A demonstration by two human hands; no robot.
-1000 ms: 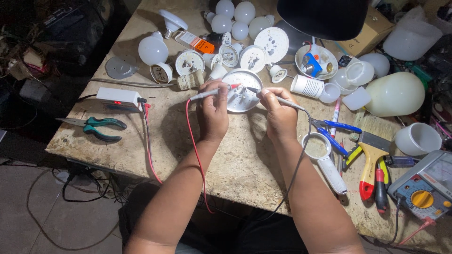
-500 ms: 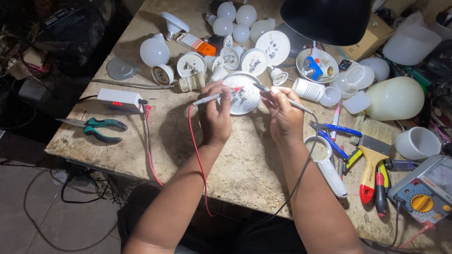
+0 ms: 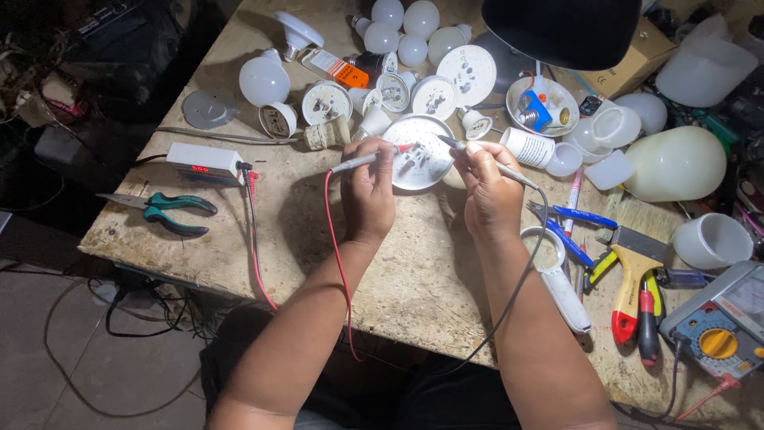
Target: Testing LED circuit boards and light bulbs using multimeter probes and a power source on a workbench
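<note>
Left hand (image 3: 368, 191) grips red probe (image 3: 374, 158), right hand (image 3: 492, 195) grey probe (image 3: 485, 163); cluttered workbench (image 3: 318, 231).

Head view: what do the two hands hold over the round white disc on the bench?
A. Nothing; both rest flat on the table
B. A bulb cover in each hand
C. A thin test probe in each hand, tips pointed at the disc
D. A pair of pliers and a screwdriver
C. The left hand grips a probe with a red lead and the right hand a probe with a grey lead, both tips over the round white disc.
</note>
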